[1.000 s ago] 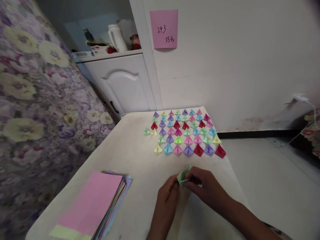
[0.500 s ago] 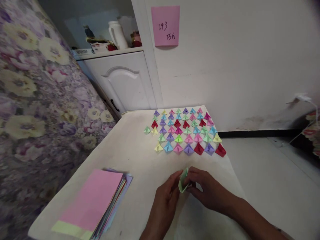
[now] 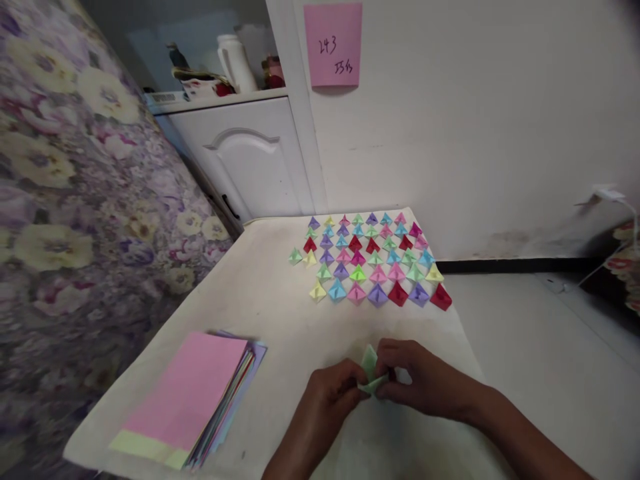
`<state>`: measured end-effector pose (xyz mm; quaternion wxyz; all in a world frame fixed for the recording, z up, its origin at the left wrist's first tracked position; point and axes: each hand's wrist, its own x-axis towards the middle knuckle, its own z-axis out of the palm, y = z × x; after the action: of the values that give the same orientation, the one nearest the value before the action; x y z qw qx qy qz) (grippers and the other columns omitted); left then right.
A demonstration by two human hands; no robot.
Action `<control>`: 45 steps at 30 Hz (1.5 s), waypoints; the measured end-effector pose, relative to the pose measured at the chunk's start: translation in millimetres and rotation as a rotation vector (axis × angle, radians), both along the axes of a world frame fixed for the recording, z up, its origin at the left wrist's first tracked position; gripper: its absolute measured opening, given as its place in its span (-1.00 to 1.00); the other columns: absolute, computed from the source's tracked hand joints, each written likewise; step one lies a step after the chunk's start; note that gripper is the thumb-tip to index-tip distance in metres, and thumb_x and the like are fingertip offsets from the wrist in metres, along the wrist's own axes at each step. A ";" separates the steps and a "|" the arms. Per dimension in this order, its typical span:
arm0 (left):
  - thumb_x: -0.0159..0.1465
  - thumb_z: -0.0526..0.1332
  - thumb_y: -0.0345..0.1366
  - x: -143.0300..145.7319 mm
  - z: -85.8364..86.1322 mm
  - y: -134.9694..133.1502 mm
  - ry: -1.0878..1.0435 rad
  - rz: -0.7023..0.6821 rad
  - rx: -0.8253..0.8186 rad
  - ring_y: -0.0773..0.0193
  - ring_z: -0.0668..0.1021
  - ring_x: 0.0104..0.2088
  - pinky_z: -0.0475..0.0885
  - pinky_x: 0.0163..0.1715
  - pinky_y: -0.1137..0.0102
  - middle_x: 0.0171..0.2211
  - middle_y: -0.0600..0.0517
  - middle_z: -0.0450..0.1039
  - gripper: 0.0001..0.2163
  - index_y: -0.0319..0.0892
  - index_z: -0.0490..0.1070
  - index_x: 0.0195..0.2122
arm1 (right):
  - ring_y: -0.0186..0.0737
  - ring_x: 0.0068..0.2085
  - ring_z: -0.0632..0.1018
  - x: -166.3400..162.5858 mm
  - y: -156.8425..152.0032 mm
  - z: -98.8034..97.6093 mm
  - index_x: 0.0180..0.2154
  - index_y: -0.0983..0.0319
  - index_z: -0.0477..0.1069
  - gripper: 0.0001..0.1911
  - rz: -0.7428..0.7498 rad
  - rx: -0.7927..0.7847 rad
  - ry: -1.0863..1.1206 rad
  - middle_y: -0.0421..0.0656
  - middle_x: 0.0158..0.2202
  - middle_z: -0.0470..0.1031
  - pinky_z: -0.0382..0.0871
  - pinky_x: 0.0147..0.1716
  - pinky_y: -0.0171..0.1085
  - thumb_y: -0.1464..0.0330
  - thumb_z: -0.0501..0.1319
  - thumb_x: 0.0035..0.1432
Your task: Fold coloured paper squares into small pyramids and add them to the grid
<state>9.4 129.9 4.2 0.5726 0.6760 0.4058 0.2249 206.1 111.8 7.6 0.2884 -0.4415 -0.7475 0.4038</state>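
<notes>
Both hands meet over the near part of a white table [image 3: 280, 313]. My left hand [image 3: 327, 400] and my right hand [image 3: 417, 380] pinch a small piece of light green folded paper [image 3: 371, 373] between their fingertips, just above the tabletop. Beyond them, several small folded paper shapes [image 3: 373, 257] in many colours lie in neat rows near the table's far edge. A stack of coloured paper sheets [image 3: 193, 397], pink on top, lies at the near left.
A floral-patterned fabric surface [image 3: 75, 213] rises along the left. A white cabinet [image 3: 245, 160] stands behind the table, with a white jug [image 3: 235, 63] on it. A pink note [image 3: 333, 43] hangs on the wall. Bare floor [image 3: 540, 347] lies to the right.
The green paper has been turned and pressed flatter between the fingers, and both hands have dropped a little toward me. The view has tilted slightly.
</notes>
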 end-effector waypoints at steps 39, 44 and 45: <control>0.16 0.16 -0.06 12.7 -16.9 4.6 -0.525 0.060 -0.505 0.45 0.35 -0.69 0.20 -0.67 0.54 -0.65 0.11 0.28 -0.69 -0.24 0.30 -0.48 | -0.39 -0.65 0.46 -9.0 1.5 -9.7 -0.35 0.36 0.44 -0.65 0.151 -0.762 0.568 -0.15 -0.58 0.49 0.29 -0.71 -0.47 0.16 0.18 0.06; 0.15 0.19 -0.07 22.4 -17.7 4.8 -0.555 0.214 -0.446 0.43 0.38 -0.64 0.25 -0.61 0.53 -0.59 0.10 0.33 -0.69 -0.23 0.35 -0.24 | -0.46 -0.77 0.32 -19.2 6.1 -16.6 -0.50 0.31 0.35 -0.65 -0.136 -0.613 0.601 -0.22 -0.68 0.45 0.12 -0.81 -0.49 0.13 0.17 0.04; 0.15 0.18 -0.06 23.7 -15.8 4.9 -0.535 0.229 -0.416 0.39 0.41 -0.60 0.28 -0.56 0.50 -0.55 0.07 0.38 -0.65 -0.23 0.35 -0.18 | -0.46 -0.77 0.32 -21.7 6.9 -19.0 -0.50 0.31 0.35 -0.65 -0.184 -0.585 0.597 -0.24 -0.69 0.44 0.13 -0.81 -0.49 0.12 0.16 0.05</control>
<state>33.2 134.8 -11.6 0.7550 0.4120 0.3519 0.3692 184.4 118.7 -11.3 0.3895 -0.4332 -0.4428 0.6817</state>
